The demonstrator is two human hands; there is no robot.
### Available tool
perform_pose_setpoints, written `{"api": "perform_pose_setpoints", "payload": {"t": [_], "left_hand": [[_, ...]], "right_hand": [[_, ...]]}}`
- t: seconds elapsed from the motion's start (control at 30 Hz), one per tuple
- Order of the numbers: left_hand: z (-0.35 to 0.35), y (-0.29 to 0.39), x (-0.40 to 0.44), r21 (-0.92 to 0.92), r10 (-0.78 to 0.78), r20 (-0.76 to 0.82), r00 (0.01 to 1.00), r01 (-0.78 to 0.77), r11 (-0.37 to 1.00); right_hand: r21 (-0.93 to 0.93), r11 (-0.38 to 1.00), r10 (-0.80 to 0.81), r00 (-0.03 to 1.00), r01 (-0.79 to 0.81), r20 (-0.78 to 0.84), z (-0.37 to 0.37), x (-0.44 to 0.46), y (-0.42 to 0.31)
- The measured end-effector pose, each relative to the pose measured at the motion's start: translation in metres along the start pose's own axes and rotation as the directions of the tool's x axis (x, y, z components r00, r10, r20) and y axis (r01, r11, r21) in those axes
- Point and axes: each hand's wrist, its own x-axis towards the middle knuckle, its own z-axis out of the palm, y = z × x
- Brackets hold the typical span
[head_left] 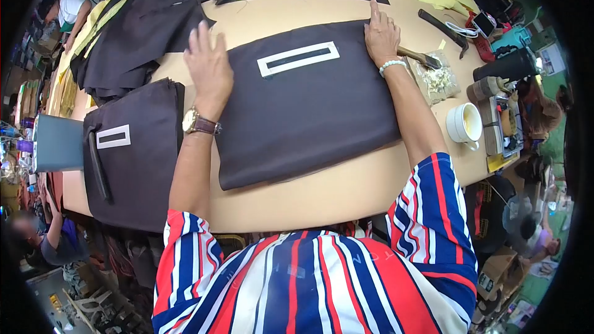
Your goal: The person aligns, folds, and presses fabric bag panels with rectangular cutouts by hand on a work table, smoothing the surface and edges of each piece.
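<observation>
Shirt (pixel 297 291) nearest; cloth (pixel 309 111), long axis left-right, between left grip (pixel 211 74), spread, and right grip (pixel 382 40), unpinched, nearer, on far-right corner.

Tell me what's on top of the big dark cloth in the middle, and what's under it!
On top of the big dark cloth is a white-edged rectangle, and the right hand touches its far corner. What's underneath is covered, so I can't tell.
</observation>
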Motion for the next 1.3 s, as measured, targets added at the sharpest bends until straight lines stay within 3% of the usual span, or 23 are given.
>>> {"api": "perform_pose_setpoints", "payload": {"t": [0.07, 0.1, 0.13, 0.17, 0.2, 0.33, 0.5, 0.6, 0.7, 0.73, 0.77, 0.8, 0.83, 0.93, 1.03, 1.1, 1.17, 1.3], "left_hand": [[-0.015, 0.034, 0.009, -0.049, 0.136, -0.044, 0.99, -0.138, 0.989], [-0.031, 0.058, 0.008, -0.242, 0.213, 0.054, 0.975, -0.195, 0.951], [-0.053, 0.085, 0.004, -0.447, 0.334, 0.047, 0.941, -0.28, 0.85], [-0.064, 0.115, -0.009, -0.484, 0.374, -0.047, 0.926, -0.349, 0.802], [-0.062, 0.137, -0.025, -0.64, 0.46, -0.074, 0.885, -0.396, 0.659], [-0.057, 0.19, -0.079, -0.754, 0.516, 0.056, 0.855, -0.302, 0.583], [-0.071, 0.144, -0.112, -0.666, 0.343, 0.273, 0.899, -0.081, 0.742], [-0.085, 0.091, -0.142, -0.521, 0.174, 0.441, 0.881, 0.093, 0.849], [-0.092, 0.067, -0.164, -0.42, 0.071, 0.504, 0.861, 0.172, 0.891], [-0.093, 0.066, -0.165, -0.411, 0.07, 0.506, 0.86, 0.169, 0.896], [-0.093, 0.066, -0.164, -0.405, 0.071, 0.507, 0.859, 0.164, 0.9], [-0.093, 0.067, -0.164, -0.401, 0.078, 0.509, 0.857, 0.156, 0.902], [-0.092, 0.067, -0.164, -0.393, 0.087, 0.508, 0.857, 0.141, 0.909], [-0.089, 0.065, -0.166, -0.414, 0.107, 0.472, 0.875, 0.112, 0.903], [-0.093, 0.067, -0.165, -0.416, 0.1, 0.492, 0.865, 0.133, 0.9], [-0.092, 0.065, -0.167, -0.405, 0.106, 0.505, 0.857, 0.127, 0.905], [-0.093, 0.058, -0.167, -0.37, 0.082, 0.526, 0.846, 0.141, 0.918], [-0.102, 0.036, -0.171, -0.313, 0.008, 0.596, 0.803, 0.223, 0.923]], "right_hand": [[-0.036, 0.999, -0.039, 0.998, 0.038, -0.042, 0.001, 0.001, 0.0], [-0.006, 0.999, -0.041, 0.998, 0.041, -0.055, 0.005, 0.0, 0.001], [-0.018, 0.998, -0.055, 0.996, 0.053, -0.072, 0.008, 0.0, 0.002], [-0.028, 0.997, -0.068, 0.993, 0.066, -0.092, 0.01, 0.001, 0.002], [-0.038, 0.996, -0.082, 0.99, 0.078, -0.112, 0.011, 0.001, 0.002], [-0.048, 0.995, -0.086, 0.991, 0.082, -0.104, 0.008, 0.001, 0.002], [-0.047, 0.996, -0.076, 0.988, 0.07, -0.131, 0.006, 0.001, 0.003], [-0.047, 0.995, -0.096, 0.97, 0.088, -0.221, 0.003, 0.001, 0.002], [0.118, 0.987, -0.075, 0.957, 0.112, -0.281, -0.031, -0.017, -0.028], [0.28, 0.956, -0.067, 0.993, 0.091, -0.093, -0.075, -0.033, -0.05], [0.262, 0.936, -0.23, 0.972, 0.234, -0.046, -0.096, -0.059, -0.066], [0.512, 0.836, -0.248, 0.968, 0.197, 0.034, -0.135, -0.088, -0.088], [0.544, 0.797, -0.388, 0.913, 0.264, 0.125, -0.15, -0.125, -0.101], [0.805, 0.587, -0.542, 0.781, 0.089, 0.31, -0.186, -0.215, -0.126], [0.637, 0.763, -0.458, 0.788, 0.111, 0.411, -0.196, -0.234, -0.097], [0.413, 0.9, -0.342, 0.809, 0.137, 0.478, -0.197, -0.229, -0.06], [0.351, 0.936, -0.222, 0.815, 0.024, 0.535, -0.197, -0.222, -0.025], [0.282, 0.947, 0.012, 0.894, -0.154, 0.448, -0.189, -0.211, 0.021]]}}
